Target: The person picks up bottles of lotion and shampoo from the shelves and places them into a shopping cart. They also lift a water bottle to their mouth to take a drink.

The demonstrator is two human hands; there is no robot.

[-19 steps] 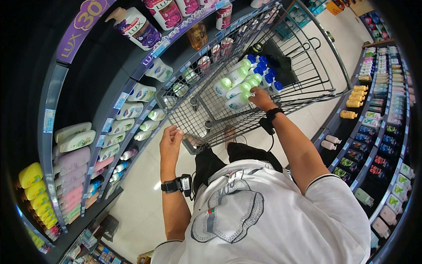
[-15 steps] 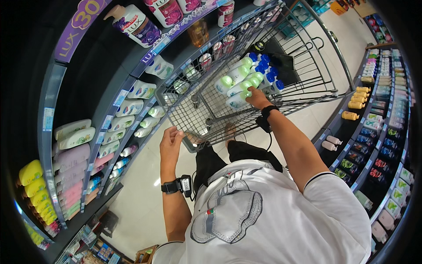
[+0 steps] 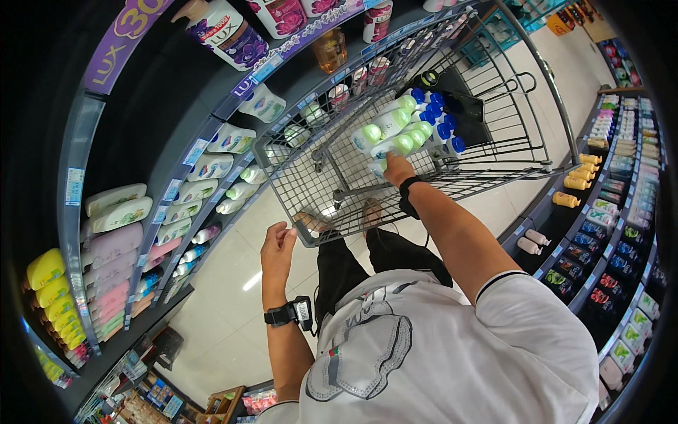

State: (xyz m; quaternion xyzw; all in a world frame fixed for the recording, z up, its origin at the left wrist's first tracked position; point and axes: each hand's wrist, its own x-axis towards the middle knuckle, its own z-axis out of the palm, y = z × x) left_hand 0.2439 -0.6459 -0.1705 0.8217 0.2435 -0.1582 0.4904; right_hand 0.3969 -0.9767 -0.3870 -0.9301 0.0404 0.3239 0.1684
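Note:
My right hand (image 3: pixel 400 169) reaches over the side of the shopping cart (image 3: pixel 367 210). Its fingers are closed around the capped end of the nearest white bottle (image 3: pixel 377 168), largely hiding it. Beyond the hand lie more white bottles with pale green caps (image 3: pixel 403 143), on their sides in a group. Several bottles with dark blue caps (image 3: pixel 444 131) stand beside them, toward the cart's right. My left hand (image 3: pixel 280 247) hangs outside the cart, near its front left corner, fingers loosely bent and apart, holding nothing.
On the left, shelves carry green-and-white bottles (image 3: pixel 212 167), lilac bottles (image 3: pixel 113 244) and yellow bottles (image 3: pixel 48 270). A large pump bottle (image 3: pixel 224 34) stands above. A black flat item (image 3: pixel 464 107) lies in the cart. Another shelf with yellow pump bottles (image 3: pixel 566 200) curves along the right.
My right hand has moved left and slightly nearer, from the green caps to the nearest bottle. My left hand is slightly lower. The cart appears shifted a little right in view.

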